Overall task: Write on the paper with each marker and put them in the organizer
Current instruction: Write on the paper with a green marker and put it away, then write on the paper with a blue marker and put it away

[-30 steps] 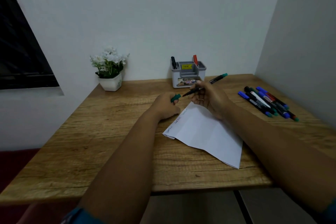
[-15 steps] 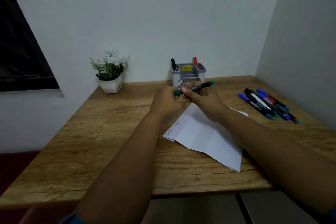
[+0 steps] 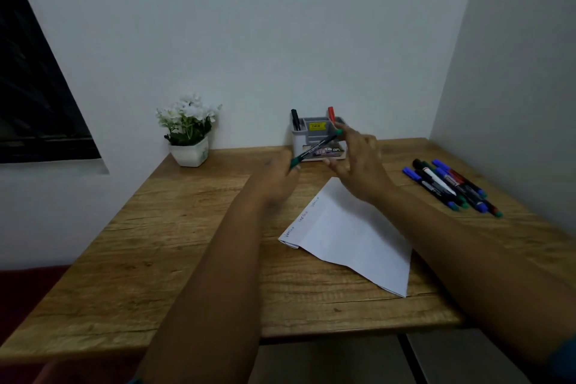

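Marker: green marker (image 3: 314, 148) hung above the desk, slanting from lower left up to the right, right in front of the organizer (image 3: 318, 139).
Left hand: left hand (image 3: 277, 176) pinched the lower capped end.
Right hand: right hand (image 3: 358, 159) looked spread and loose at the upper end (blurry, so contact was unclear).
Next move: organizer sat just behind, right hand nearer.
Paper: paper (image 3: 352, 234) lay below, beside the hands.
Room: wooden desk (image 3: 187, 259) in a white corner, loose markers (image 3: 448, 185) to the right, flower pot (image 3: 190, 134) on the left.

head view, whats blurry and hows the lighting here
Head view: dim, flat light with no glare; the left hand and right hand are motion-blurred around the green marker, the organizer and paper stay fairly sharp, and the table edge bows from wide-angle distortion.
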